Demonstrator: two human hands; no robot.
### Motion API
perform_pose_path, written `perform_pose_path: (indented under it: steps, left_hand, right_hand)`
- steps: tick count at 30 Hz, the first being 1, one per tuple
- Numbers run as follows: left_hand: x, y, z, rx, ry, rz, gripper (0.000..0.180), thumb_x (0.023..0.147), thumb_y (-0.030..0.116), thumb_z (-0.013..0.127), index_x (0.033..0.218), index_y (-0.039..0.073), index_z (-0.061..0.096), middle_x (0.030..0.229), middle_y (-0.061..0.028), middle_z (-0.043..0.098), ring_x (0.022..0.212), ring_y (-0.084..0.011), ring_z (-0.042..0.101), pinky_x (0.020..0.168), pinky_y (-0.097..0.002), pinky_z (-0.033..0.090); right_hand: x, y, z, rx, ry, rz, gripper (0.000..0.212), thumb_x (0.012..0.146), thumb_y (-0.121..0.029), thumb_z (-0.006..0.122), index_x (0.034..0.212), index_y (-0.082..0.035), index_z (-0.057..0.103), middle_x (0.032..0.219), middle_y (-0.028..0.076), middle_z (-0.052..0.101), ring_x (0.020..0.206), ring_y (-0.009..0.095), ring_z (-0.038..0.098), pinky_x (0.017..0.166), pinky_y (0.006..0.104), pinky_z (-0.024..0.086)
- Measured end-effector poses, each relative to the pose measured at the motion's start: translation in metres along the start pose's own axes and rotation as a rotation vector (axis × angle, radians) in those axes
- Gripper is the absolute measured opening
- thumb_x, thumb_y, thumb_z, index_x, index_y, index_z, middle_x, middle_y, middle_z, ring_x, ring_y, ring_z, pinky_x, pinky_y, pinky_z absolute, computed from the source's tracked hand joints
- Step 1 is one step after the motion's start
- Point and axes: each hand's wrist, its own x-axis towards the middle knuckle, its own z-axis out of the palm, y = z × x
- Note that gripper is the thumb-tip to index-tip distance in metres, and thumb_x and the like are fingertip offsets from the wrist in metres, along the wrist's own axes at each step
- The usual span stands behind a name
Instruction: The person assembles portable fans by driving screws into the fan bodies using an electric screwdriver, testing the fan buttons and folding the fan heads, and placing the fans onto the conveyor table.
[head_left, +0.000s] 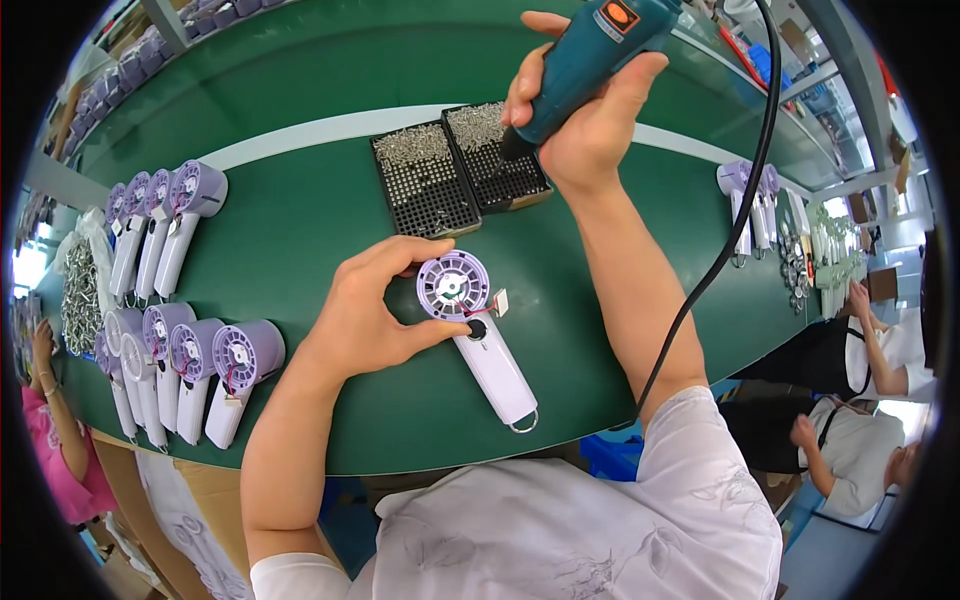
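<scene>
My left hand (372, 305) grips a handheld fan (497, 378) with a white handle and a round lilac head, thumb by the dark button and fingers at the head's rim. The fan lies on the green table, its wire loop toward me. Red and black wires with a small white connector (501, 302) stick out beside its head. My right hand (590, 125) is wrapped round a teal electric screwdriver (590, 60). The tool's dark tip points down over the right one of two black screw trays (515, 190); whether it touches a screw I cannot tell.
Several similar fans (205, 345) lie in two groups at the left, beside a bag of metal loops (82, 290). More fans (738, 200) are at the right edge. A black cable (735, 235) hangs past my right forearm. Other people stand at both sides.
</scene>
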Motion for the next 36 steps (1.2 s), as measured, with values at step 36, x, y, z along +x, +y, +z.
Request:
perform_pose_path:
  steps: [36]
  left_hand:
    - [-0.001, -0.002, 0.001, 0.007, 0.0, -0.021, 0.069, 0.058, 0.016, 0.095, 0.12, 0.001, 0.067, 0.112, -0.0118, 0.072, 0.096, -0.0224, 0.068, 0.084, -0.0322, 0.054]
  right_hand:
    - [-0.014, 0.016, 0.008, -0.066, 0.014, -0.073, 0.094, 0.094, -0.078, 0.026, 0.103, 0.009, 0.06, 0.062, 0.006, 0.058, 0.05, 0.012, 0.056, 0.049, 0.0247, 0.048]
